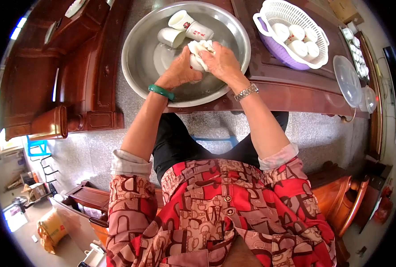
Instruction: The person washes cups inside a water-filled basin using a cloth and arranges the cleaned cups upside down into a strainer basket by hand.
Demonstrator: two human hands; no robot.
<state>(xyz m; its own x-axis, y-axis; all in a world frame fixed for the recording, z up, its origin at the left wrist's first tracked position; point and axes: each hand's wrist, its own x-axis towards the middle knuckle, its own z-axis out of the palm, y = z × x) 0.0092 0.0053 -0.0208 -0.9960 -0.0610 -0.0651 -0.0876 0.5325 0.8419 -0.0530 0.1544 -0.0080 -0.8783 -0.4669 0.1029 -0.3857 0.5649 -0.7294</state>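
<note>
Over a wide steel basin [138, 55] of water, my left hand [179, 71] is closed round a white cup [195, 65] with a red mark, mostly covered by my fingers. My right hand [224, 64] grips a bunched white cloth [200, 47], which presses against the top of that cup. Three more white cups lie in the basin beyond my hands: one tipped cup [180, 20] at the back, another cup [171, 38] at the left, and a cup with red lettering [200, 31] on its side.
To the right on the dark wooden table [291, 86] stands a white slotted basket [273, 17] in a purple basin [278, 52], holding several white cups [299, 48]. Farther right are a clear lid [346, 81] and a tray of small white cups [359, 57]. A wooden chair [69, 66] stands left.
</note>
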